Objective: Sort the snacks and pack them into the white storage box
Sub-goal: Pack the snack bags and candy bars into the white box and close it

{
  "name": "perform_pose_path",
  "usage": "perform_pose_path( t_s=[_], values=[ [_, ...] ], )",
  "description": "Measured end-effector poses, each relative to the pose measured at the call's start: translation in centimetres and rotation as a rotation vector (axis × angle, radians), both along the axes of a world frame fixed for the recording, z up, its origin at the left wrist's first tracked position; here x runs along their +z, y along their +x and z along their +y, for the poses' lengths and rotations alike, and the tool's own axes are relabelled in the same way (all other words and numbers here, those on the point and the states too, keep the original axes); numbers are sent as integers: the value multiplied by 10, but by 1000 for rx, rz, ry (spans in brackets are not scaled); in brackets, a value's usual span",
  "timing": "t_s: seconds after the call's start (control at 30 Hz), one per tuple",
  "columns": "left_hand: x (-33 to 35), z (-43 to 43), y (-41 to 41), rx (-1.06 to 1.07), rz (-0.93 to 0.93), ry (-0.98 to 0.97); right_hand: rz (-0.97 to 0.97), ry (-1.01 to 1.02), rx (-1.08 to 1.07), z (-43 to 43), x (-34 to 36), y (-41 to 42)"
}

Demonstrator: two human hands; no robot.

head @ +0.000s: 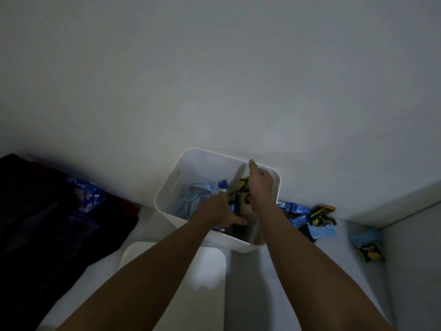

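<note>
The right hand (pixel 259 185) has its fingers curled down round the dark green-and-yellow snack packets (pixel 241 187), thumb raised, probably to stand them on edge and save room. The left hand (pixel 222 211) steadies them from the near side, its fingers buried, so I cannot tell their state. Both work inside the white plastic storage box (pixel 181 168), beside light blue foil packets (pixel 193 199) grouped at its left. Loose blue and dark packets (pixel 310 218) wait just right of it.
</note>
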State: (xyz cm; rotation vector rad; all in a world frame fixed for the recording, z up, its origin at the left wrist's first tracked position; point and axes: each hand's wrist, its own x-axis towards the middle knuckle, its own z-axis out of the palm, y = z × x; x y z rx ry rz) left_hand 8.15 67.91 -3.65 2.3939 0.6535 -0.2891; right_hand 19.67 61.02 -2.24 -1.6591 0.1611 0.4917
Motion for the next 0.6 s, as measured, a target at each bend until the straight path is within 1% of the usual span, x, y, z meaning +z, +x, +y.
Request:
perform_pose_path(
  t_s=[0.1, 0.23, 0.33, 0.4, 0.5, 0.6],
  values=[
    [1, -3, 1, 51, -6, 35, -68, 8, -14, -12, 6, 10],
    [12, -10, 4, 109, -42, 82, -95, 13, -13, -43, 14, 22],
    [22, -23, 14, 119, -91, 112, -120, 58, -48, -76, 22, 32],
    [31, -41, 27, 129, -205, 130, -133, 66, -83, -103, 21, 42],
    [41, -79, 53, 162, -426, 90, -153, 19, -124, -149, 12, 56],
    [44, -123, 82, 81, -559, 122, -193, -98, -168, -200, -5, 67]
  ],
)
